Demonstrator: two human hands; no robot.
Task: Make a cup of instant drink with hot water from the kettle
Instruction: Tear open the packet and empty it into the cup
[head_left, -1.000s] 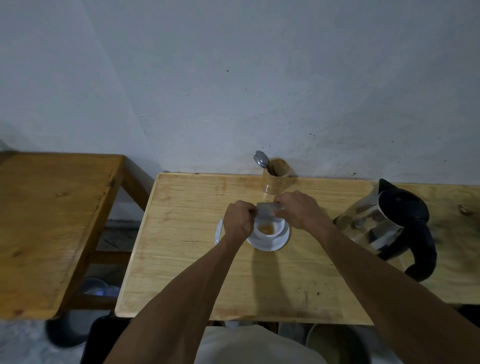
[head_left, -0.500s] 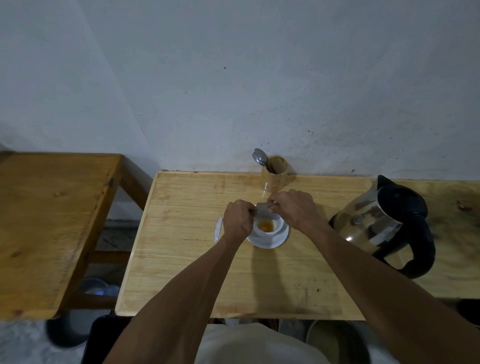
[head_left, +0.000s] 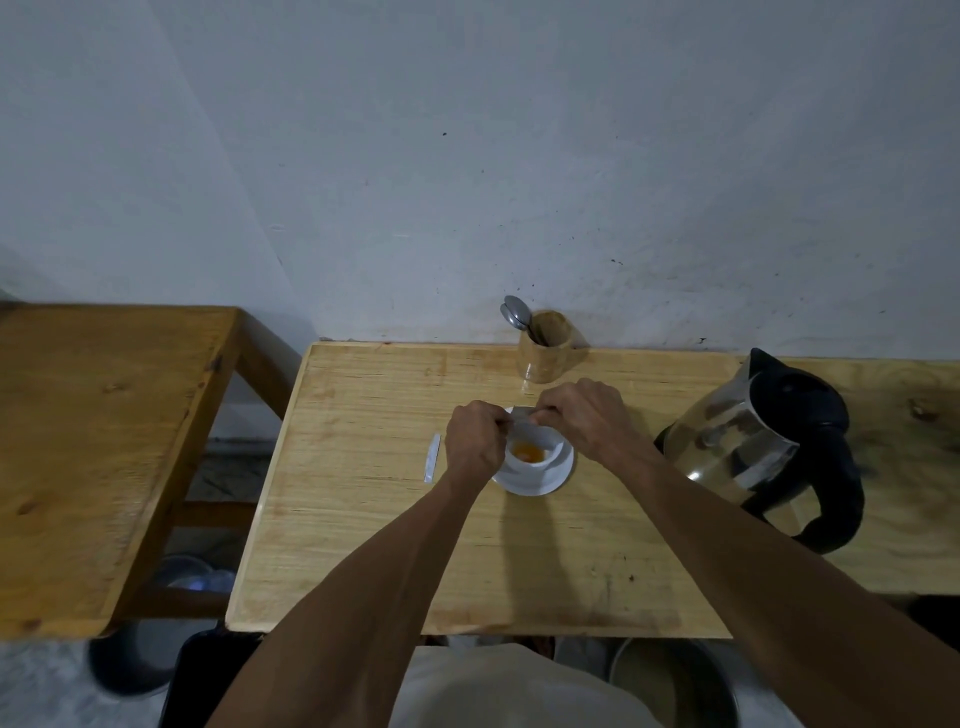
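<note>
As half a second ago, both hands (head_left: 475, 441) (head_left: 584, 423) pinched on the sachet (head_left: 522, 422) above the cup (head_left: 535, 457).

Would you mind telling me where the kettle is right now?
In the head view, the kettle stands on the wooden table at the right, just beyond the right hand and the cup.

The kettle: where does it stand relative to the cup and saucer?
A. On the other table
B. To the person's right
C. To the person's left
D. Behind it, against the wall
B: the kettle stands on the table's right side, right of the cup.
</note>
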